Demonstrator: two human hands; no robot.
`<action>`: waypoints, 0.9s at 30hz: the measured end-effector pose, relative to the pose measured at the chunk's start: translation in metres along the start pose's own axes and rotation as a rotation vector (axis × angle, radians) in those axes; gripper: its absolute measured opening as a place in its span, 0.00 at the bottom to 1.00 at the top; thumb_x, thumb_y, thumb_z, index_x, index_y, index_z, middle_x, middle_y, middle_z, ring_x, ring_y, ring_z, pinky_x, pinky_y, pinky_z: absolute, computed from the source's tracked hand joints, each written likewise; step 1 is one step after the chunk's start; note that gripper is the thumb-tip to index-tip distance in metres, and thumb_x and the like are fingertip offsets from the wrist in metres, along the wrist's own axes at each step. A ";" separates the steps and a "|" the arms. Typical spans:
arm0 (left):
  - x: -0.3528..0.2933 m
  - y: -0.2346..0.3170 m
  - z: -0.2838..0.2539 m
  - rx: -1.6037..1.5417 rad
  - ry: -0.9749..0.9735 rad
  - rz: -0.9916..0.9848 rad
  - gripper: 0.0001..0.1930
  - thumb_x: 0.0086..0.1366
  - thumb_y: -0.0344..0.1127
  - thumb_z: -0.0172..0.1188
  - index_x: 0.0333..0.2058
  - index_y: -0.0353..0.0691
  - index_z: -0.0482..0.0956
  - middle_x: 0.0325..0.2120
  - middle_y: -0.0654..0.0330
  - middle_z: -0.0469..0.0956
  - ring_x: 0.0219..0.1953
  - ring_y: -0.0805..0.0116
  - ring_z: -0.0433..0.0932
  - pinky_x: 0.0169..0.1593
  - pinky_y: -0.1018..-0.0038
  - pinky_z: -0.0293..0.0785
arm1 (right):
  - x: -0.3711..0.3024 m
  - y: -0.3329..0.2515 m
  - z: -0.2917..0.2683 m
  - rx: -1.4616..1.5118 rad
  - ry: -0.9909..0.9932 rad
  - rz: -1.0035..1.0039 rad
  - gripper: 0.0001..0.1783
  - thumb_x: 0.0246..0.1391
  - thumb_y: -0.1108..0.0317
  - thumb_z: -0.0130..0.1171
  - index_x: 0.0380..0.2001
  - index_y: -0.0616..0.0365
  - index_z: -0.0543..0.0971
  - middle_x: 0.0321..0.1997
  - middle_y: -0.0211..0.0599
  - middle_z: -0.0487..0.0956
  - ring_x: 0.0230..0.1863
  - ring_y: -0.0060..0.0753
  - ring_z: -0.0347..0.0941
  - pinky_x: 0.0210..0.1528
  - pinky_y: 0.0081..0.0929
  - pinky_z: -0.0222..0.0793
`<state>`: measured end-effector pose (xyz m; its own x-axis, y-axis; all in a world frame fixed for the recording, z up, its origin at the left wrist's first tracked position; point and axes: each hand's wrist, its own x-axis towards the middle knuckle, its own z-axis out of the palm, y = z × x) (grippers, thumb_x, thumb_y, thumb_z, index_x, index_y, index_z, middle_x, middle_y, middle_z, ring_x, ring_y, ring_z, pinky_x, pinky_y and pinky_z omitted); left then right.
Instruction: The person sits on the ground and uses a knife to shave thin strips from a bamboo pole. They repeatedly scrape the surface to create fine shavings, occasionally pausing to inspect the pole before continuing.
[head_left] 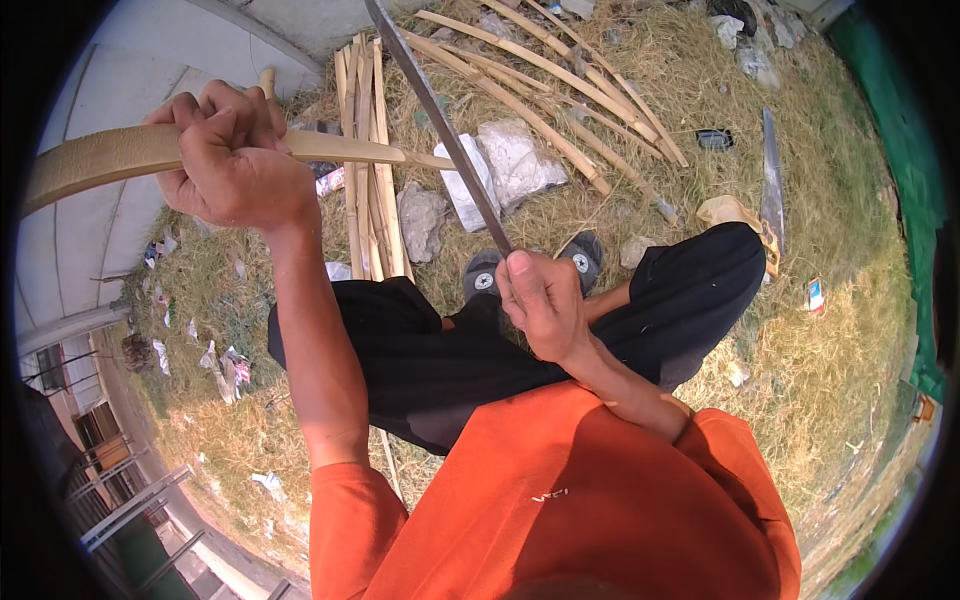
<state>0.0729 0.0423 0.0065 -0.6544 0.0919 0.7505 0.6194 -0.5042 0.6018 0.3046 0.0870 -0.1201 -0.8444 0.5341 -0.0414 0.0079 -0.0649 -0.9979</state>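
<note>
1 bamboo strip [350, 148], pale, raised in the left hand [240, 170], fingers wrapped round it; narrow end at about mid-length of the long blade, contact cannot be told. 1 long metal blade [440, 120], dark, slanting forward from the right hand [545, 300], fingers closed on its near end. Loose bamboo lengths, 2 groups, on dry grass [840, 310]: 1 bundle [390, 205] ahead of the left knee, 1 fanned spread [553, 140] farther right. 1 broad metal blade [772, 180], lying near the right knee
</note>
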 end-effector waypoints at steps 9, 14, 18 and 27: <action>-0.001 -0.001 -0.008 -0.056 -0.048 -0.043 0.06 0.49 0.22 0.43 0.27 0.35 0.58 0.14 0.64 0.50 0.13 0.76 0.51 0.13 0.78 0.48 | -0.014 0.023 0.005 -0.139 0.049 0.171 0.34 0.66 0.45 0.41 0.18 0.65 0.73 0.14 0.45 0.70 0.20 0.47 0.68 0.25 0.39 0.61; 0.002 0.002 0.004 -0.021 -0.011 -0.070 0.06 0.48 0.23 0.43 0.27 0.38 0.58 0.12 0.63 0.50 0.12 0.76 0.48 0.14 0.78 0.49 | -0.009 0.079 0.021 -0.055 0.025 0.332 0.34 0.65 0.39 0.42 0.19 0.61 0.69 0.10 0.26 0.62 0.11 0.19 0.59 0.14 0.20 0.53; 0.006 0.000 -0.003 -0.067 -0.051 -0.083 0.06 0.48 0.23 0.44 0.26 0.39 0.58 0.12 0.63 0.51 0.11 0.76 0.48 0.14 0.78 0.49 | 0.000 0.082 0.009 0.058 0.079 0.624 0.32 0.65 0.41 0.44 0.18 0.58 0.68 0.11 0.24 0.61 0.11 0.17 0.56 0.13 0.20 0.51; 0.019 0.005 -0.001 -0.008 -0.151 -0.203 0.08 0.51 0.27 0.46 0.24 0.43 0.55 0.14 0.62 0.52 0.13 0.74 0.49 0.18 0.78 0.48 | -0.004 0.089 0.009 -0.332 -0.038 0.529 0.32 0.66 0.46 0.41 0.21 0.64 0.73 0.17 0.41 0.73 0.19 0.36 0.73 0.26 0.36 0.65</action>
<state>0.0633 0.0403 0.0235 -0.6921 0.3190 0.6474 0.4781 -0.4693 0.7424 0.3041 0.0711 -0.2086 -0.6986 0.4709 -0.5388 0.5914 -0.0439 -0.8052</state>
